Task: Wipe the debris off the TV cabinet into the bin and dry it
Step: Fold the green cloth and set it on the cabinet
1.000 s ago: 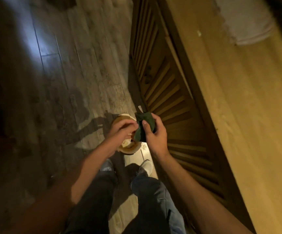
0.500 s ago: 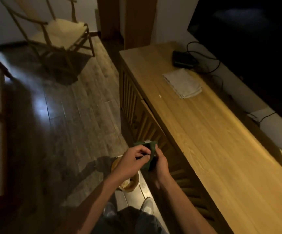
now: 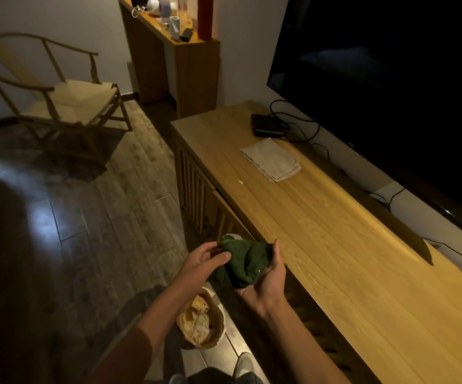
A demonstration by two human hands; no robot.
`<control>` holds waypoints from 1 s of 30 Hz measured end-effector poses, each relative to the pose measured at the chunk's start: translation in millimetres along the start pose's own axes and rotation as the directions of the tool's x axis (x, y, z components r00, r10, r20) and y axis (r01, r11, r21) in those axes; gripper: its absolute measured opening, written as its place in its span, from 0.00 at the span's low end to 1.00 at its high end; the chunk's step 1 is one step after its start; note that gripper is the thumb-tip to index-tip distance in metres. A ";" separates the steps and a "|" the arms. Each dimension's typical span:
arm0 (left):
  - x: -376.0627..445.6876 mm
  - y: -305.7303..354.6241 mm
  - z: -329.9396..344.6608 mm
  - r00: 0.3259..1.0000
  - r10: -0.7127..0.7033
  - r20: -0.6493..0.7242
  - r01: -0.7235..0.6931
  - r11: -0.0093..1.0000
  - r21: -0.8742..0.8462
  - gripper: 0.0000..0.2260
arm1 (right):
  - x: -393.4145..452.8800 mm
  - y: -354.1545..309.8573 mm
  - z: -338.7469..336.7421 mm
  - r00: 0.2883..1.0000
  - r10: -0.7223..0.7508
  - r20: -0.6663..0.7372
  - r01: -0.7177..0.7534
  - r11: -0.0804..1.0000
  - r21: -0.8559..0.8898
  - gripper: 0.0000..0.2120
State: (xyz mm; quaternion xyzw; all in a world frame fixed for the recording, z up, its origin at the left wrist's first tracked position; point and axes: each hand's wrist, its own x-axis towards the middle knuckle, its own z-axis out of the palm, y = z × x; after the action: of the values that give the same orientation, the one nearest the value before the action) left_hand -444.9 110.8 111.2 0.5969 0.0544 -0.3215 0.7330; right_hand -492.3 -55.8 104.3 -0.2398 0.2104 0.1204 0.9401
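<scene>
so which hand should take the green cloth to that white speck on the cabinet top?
Probably right. The right hand already cradles the green cloth beside the TV cabinet; the left hand is farther from the white speck.

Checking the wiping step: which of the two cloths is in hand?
The dark green cloth, held between both hands above the bin; the pale folded cloth lies untouched on the cabinet.
</scene>
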 end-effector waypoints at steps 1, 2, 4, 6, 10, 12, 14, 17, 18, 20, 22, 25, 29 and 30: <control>1.4 0.0 -0.9 1.000 -0.022 0.019 0.022 1.000 -0.016 0.23 | 0.1 0.7 2.4 1.000 0.001 -0.004 -0.001 1.000 -0.006 0.45; 3.2 0.0 -1.7 0.999 -0.047 0.022 0.048 0.999 -0.016 0.29 | 0.5 1.7 5.1 1.000 0.002 -0.017 -0.003 1.000 -0.019 0.42; 5.6 0.4 -3.1 0.995 -0.103 0.014 0.102 0.995 0.011 0.36 | 2.5 6.2 11.2 0.999 0.000 -0.054 -0.003 0.998 -0.056 0.31; 6.1 0.9 -4.4 0.992 -0.121 0.031 0.119 0.992 0.047 0.37 | 6.3 11.4 14.2 0.998 -0.004 -0.064 0.000 0.998 -0.058 0.24; 5.8 3.7 -14.1 0.998 -0.049 -0.044 0.051 0.998 0.047 0.34 | 10.1 21.3 26.9 0.998 0.005 -0.065 -0.009 0.998 -0.065 0.21; 5.5 6.1 -22.3 0.994 -0.009 -0.105 0.014 0.999 0.052 0.28 | 11.5 23.7 29.4 0.994 0.031 -0.108 -0.037 0.998 -0.052 0.22; 4.6 9.4 -30.7 0.991 0.025 -0.129 -0.013 0.996 0.088 0.23 | 11.5 26.9 30.7 0.990 0.044 -0.135 -0.049 0.998 -0.033 0.21; 4.2 14.5 -39.1 0.987 0.085 -0.138 -0.062 0.986 0.157 0.21 | 11.0 28.5 30.0 0.988 0.058 -0.146 -0.058 0.998 0.003 0.22; 4.8 16.9 -40.5 0.984 0.100 -0.145 -0.075 0.983 0.169 0.20 | 10.3 28.9 28.3 0.986 0.071 -0.150 -0.070 0.998 0.010 0.25; 8.9 21.6 -42.2 0.984 0.116 -0.137 -0.090 0.978 0.186 0.17 | 9.5 28.8 25.9 0.985 0.084 -0.153 -0.091 0.995 -0.033 0.27; 13.2 25.2 -42.4 0.988 0.114 -0.103 -0.093 0.978 0.189 0.15 | 10.5 28.4 25.9 0.983 0.051 -0.175 -0.081 0.982 -0.170 0.23; 28.2 26.2 -42.1 0.989 0.106 -0.099 -0.084 0.976 0.200 0.14 | 21.9 22.9 19.4 0.961 -0.058 -0.272 -0.020 0.961 -0.276 0.22; 59.4 27.1 -43.8 0.980 0.120 -0.158 -0.081 0.970 0.231 0.15 | 44.2 9.8 8.8 0.923 -0.190 -0.334 0.092 0.953 -0.290 0.19; 68.8 27.4 -43.5 0.978 0.117 -0.171 -0.074 0.968 0.239 0.15 | 51.3 7.3 6.6 0.899 -0.249 -0.359 0.119 0.930 -0.347 0.17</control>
State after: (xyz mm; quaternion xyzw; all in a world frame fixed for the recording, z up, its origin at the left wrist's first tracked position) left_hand -362.8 124.6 90.1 0.7074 0.0549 -0.2335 0.6649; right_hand -447.1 -39.9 83.4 -0.4258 0.3507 0.0110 0.8340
